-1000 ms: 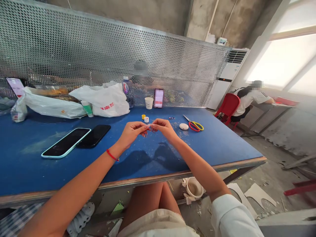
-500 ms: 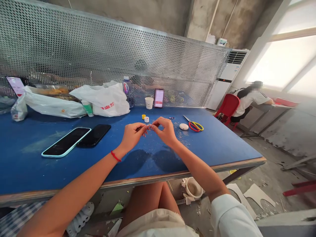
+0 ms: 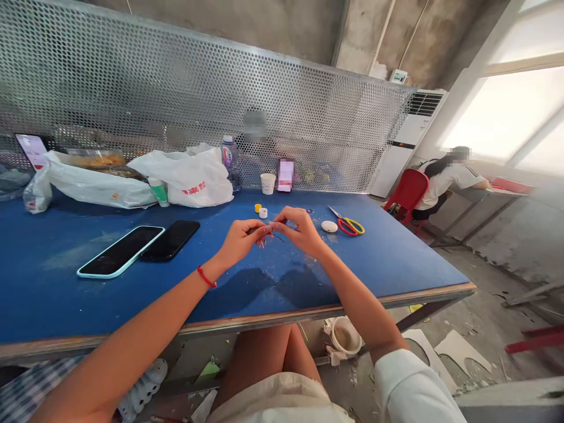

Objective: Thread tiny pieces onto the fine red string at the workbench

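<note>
My left hand (image 3: 240, 238) and my right hand (image 3: 299, 229) meet above the blue table (image 3: 185, 305), fingertips pinched together. Between them is a thin dark cord (image 3: 277, 237); a short end of it sticks out under the right fingers. The rest of it is hidden by the fingertips. Just beyond the hands stand a small white cap-like pot (image 3: 263, 213) and a yellow one (image 3: 258, 208). Behind my right hand lies a small dark loop (image 3: 309, 211), partly covered. To the right are a white rounded case (image 3: 329, 227) and scissors (image 3: 348, 224) with red and yellow handles.
Two phones (image 3: 121, 252) lie at left. White plastic bags (image 3: 185, 176), a green-white tube (image 3: 158, 192), a bottle (image 3: 230, 161), a paper cup (image 3: 268, 184) and an upright phone (image 3: 285, 175) line the perforated metal screen (image 3: 176, 88). A person (image 3: 449, 176) sits at far right.
My fingertips have come closer together, and the right hand has shifted slightly. The dark cord's end now shows below the right fingers. The view has moved slightly.
</note>
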`<act>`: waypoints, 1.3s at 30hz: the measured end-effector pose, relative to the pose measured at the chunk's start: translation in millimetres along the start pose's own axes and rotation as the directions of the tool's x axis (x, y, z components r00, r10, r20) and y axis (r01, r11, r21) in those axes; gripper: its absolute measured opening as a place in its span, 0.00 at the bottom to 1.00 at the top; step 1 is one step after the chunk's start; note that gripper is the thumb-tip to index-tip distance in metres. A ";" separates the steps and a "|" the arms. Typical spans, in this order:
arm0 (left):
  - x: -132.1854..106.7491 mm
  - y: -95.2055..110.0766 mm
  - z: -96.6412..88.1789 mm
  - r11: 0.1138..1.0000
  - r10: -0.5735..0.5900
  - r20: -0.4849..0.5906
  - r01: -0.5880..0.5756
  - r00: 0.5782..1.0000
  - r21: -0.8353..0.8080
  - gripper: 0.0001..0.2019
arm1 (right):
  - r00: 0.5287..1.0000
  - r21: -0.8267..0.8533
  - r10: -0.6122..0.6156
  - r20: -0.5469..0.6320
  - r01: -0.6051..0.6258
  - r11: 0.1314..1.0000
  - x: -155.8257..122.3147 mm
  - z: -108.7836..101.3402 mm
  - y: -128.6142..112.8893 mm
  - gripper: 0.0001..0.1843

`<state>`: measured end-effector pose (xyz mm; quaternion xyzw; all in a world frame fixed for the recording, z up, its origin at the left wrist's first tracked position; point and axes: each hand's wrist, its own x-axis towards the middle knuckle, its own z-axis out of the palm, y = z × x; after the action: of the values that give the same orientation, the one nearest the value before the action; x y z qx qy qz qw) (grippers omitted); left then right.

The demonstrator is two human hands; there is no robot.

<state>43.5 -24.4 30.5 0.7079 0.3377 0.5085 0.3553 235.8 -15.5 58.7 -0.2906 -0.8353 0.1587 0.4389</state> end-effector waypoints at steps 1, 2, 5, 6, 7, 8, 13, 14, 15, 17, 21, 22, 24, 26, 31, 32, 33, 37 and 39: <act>-0.2 0.7 0.0 1.000 0.003 0.016 -0.002 1.000 -0.025 0.18 | 0.998 0.152 0.064 0.027 -0.067 0.986 1.5 -1.2 1.7 0.14; -0.5 1.5 0.0 0.999 0.007 0.026 -0.005 1.000 -0.048 0.18 | 0.991 0.289 0.120 0.061 -0.132 0.948 2.7 -1.4 3.1 0.15; -2.6 4.7 0.1 0.994 0.016 0.041 -0.011 0.999 -0.111 0.19 | 0.961 0.534 0.234 0.147 -0.276 0.799 3.6 2.9 4.6 0.16; -3.3 5.7 0.1 0.991 0.017 0.038 -0.011 0.999 -0.134 0.19 | 0.952 0.574 0.258 0.165 -0.305 0.760 3.2 5.5 4.5 0.17; -4.0 6.4 0.3 0.987 0.016 0.036 -0.010 0.999 -0.158 0.19 | 0.944 0.602 0.277 0.180 -0.329 0.728 2.6 8.4 4.3 0.17; -4.6 6.8 0.5 0.983 0.015 0.032 -0.009 0.999 -0.181 0.19 | 0.936 0.625 0.292 0.198 -0.350 0.698 1.7 11.4 4.3 0.16; -4.5 4.5 2.4 0.965 -0.023 0.018 0.027 1.000 -0.259 0.19 | 0.901 0.724 0.346 0.262 -0.421 0.547 -2.0 23.4 7.9 0.15; -4.0 3.8 2.8 0.957 -0.044 0.020 0.048 0.999 -0.285 0.19 | 0.899 0.733 0.354 0.259 -0.422 0.533 -2.1 24.6 8.9 0.15; -3.4 3.4 3.2 0.945 -0.070 0.027 0.075 0.997 -0.318 0.19 | 0.899 0.737 0.362 0.247 -0.417 0.532 -2.0 25.3 9.8 0.15; -2.0 3.4 3.4 0.908 -0.140 0.043 0.146 0.989 -0.393 0.19 | 0.907 0.725 0.376 0.192 -0.389 0.568 -1.4 26.0 10.6 0.15; 0.5 5.9 1.9 0.798 -0.278 0.121 0.299 0.953 -0.523 0.17 | 0.941 0.605 0.337 -0.026 -0.254 0.755 -1.3 26.2 6.5 0.17; 0.9 6.5 1.4 0.767 -0.296 0.147 0.327 0.944 -0.552 0.17 | 0.949 0.553 0.304 -0.080 -0.212 0.806 -1.9 26.2 4.3 0.17; 1.4 7.1 0.3 0.706 -0.312 0.194 0.364 0.930 -0.607 0.16 | 0.960 0.448 0.232 -0.157 -0.140 0.883 -3.6 26.2 -0.6 0.18; 1.7 6.5 -0.6 0.646 -0.322 0.225 0.387 0.920 -0.658 0.14 | 0.965 0.373 0.179 -0.192 -0.097 0.923 -5.4 26.4 -4.5 0.18; 3.0 3.0 -1.5 0.519 -0.441 0.217 0.445 0.871 -0.730 0.05 | 0.954 0.170 0.057 -0.294 -0.006 0.985 -9.0 28.4 -4.6 0.15; 3.2 2.4 -1.5 0.499 -0.467 0.218 0.459 0.857 -0.735 0.05 | 0.947 0.089 0.013 -0.321 0.016 0.996 -9.8 28.6 -3.8 0.14; 3.2 2.0 -1.7 0.482 -0.482 0.227 0.473 0.846 -0.738 0.05 | 0.940 0.003 -0.034 -0.338 0.037 0.999 -10.7 28.7 -3.1 0.13; 2.1 0.2 -3.1 0.500 -0.425 0.267 0.470 0.865 -0.727 0.04 | 0.935 -0.210 -0.186 -0.301 0.125 0.970 -14.5 27.3 -2.2 0.10; 1.4 -0.7 -4.2 0.552 -0.378 0.266 0.446 0.887 -0.704 0.08 | 0.947 -0.222 -0.193 -0.257 0.136 0.965 -15.5 25.6 -3.3 0.09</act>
<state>39.7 -22.2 31.6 0.4190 0.2389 0.4737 0.7369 220.4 -28.0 36.0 -0.2818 -0.7988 -0.0063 0.5314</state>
